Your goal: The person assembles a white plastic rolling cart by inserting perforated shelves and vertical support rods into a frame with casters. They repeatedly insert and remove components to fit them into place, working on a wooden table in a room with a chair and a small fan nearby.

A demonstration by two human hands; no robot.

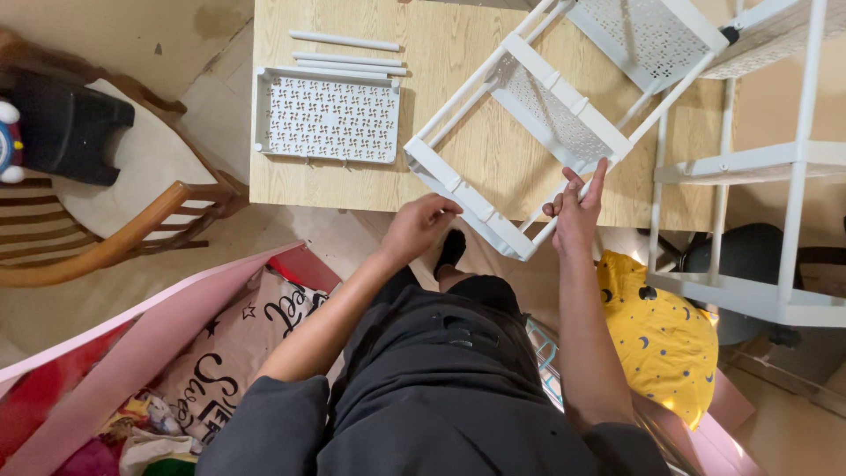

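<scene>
— What's the biggest thing in front of you?

— The wooden table (352, 181), pale and running across the far half of the scene. Lying tilted on it is the white rack frame (555, 115), perforated shelves joined by thin rods, its near corner hanging out over the table's near edge.

— And to the right?

— Another white shelf unit (767, 167) stands there, upright, its posts and rails crossing over the table's right end. Below it, near me, sits a yellow cushion (661, 335) with dark moons and dots.

— What about the left?

— A wooden chair (123, 234) with a pale seat pad, a black bag (66, 128) resting on it. Nearer, a pink box flap (141, 344) over lettered fabric.

— Anything loose on the table?

— A single perforated white tray (328, 117), flat, on the left part of the table, well apart from the frame. Just beyond it lie a few white rods (348, 60), side by side.

— Now your hands.

— My left hand (419, 225) is curled closed around the frame's near bottom rail, just at the table's edge. My right hand (577, 207) holds a thin upright rod of the same frame between thumb and fingers, with the index and middle fingertips pointing up against the shelf edge above.
</scene>
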